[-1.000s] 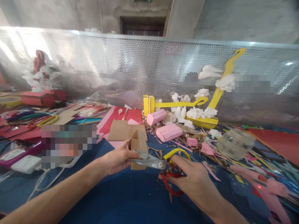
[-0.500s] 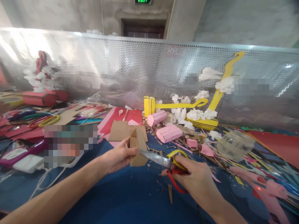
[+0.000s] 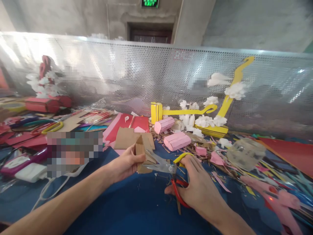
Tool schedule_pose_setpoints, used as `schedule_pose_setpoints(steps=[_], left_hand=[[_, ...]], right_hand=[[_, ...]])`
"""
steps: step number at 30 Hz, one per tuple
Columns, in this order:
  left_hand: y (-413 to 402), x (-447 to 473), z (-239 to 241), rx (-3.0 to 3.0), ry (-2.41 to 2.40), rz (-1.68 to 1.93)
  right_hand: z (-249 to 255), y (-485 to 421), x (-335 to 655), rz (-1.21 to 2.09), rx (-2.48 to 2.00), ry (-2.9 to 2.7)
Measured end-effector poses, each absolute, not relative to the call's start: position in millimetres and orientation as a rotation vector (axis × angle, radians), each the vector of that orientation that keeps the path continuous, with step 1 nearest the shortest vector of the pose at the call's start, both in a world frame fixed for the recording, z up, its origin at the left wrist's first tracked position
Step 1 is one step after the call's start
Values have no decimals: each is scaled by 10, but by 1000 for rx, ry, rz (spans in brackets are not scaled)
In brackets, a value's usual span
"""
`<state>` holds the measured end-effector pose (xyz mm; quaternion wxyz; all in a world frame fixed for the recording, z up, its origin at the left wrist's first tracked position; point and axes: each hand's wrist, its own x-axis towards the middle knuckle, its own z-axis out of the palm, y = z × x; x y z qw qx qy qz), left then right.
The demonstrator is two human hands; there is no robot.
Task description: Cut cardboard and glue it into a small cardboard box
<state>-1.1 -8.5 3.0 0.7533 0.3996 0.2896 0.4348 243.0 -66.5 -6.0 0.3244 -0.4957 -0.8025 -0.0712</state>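
Holding folded cardboard [image 3: 141,149] in left fingers [image 3: 138,159], scissors [image 3: 170,168] in right fingers [image 3: 193,165].

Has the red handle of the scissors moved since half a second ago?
Yes: the red handle swung left in view and now overlaps the brown scrap, which lay clear before.

Wall [image 3: 249,26], bare grey, mottled and concrete-like, with a thin vertical line [image 3: 108,23] at upper left, a broad paler pillar [image 3: 194,23] right of centre, and a recessed doorway [image 3: 151,35], dark reddish-brown within, below a green-lit exit sign [image 3: 149,3] cropped by the top edge. Perforated metal panel [image 3: 151,75], silvery, spanning the full width behind a table with a deep blue top [image 3: 110,212]; pale light glares strongest at upper left, with smaller bright reflections at right.
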Motion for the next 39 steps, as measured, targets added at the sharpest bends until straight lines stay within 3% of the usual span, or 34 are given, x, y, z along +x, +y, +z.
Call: schedule_pose_setpoints(steps=[25,39], left_hand=[[-124,7,43,1008,659,895],[-138,-68,57,966,632,777]], right_hand=[[-37,-730,2405,50,-1169,-2119],[-44,-767,2440,355,-1191,-2139]])
